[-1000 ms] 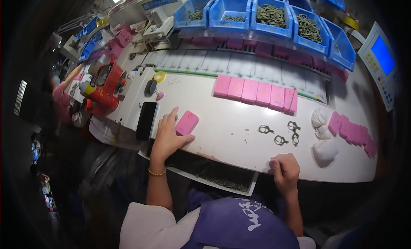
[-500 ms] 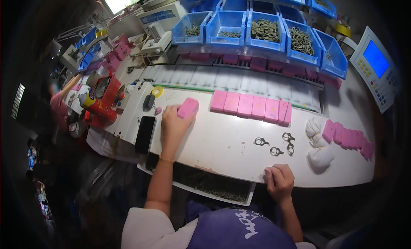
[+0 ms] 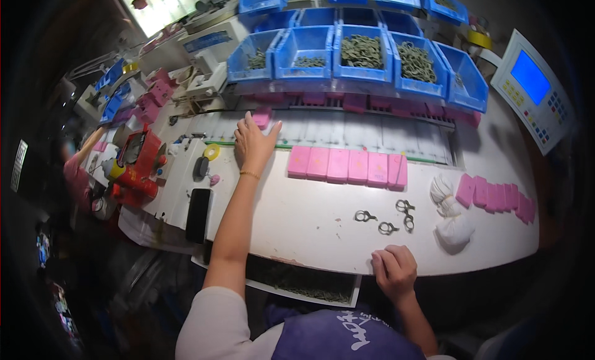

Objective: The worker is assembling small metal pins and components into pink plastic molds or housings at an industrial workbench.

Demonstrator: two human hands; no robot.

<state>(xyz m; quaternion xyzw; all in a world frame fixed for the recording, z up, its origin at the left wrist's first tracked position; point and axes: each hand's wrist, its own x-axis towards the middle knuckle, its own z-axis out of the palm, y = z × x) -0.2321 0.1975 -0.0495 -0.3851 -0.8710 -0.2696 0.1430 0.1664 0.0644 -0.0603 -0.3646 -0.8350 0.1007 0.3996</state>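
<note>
My left hand (image 3: 253, 143) stretches over the white marked strip (image 3: 322, 131) at the back of the table. Its thumb and fingers are spread around a pink block (image 3: 262, 117), and the thumb stands apart from it. Nearer to me, a row of pink blocks (image 3: 338, 166) lies side by side on the white table. My right hand (image 3: 395, 268) rests at the front edge with its fingers curled; nothing shows in it. Closest to that hand are several metal ring-shaped parts (image 3: 387, 227) lying loose.
Blue bins (image 3: 362, 53) of metal parts hang above the strip. White cloth bundles (image 3: 454, 230) and more pink blocks (image 3: 496, 194) lie at right, below a control panel (image 3: 533, 87). A phone (image 3: 198, 215) is at left. An open drawer (image 3: 304, 285) holds parts. Another person's arm (image 3: 87, 146) shows far left.
My left hand has carried the pink block from the table away from me onto the white strip, and its fingers have spread. The view has shifted slightly; my right hand stays at the edge.
</note>
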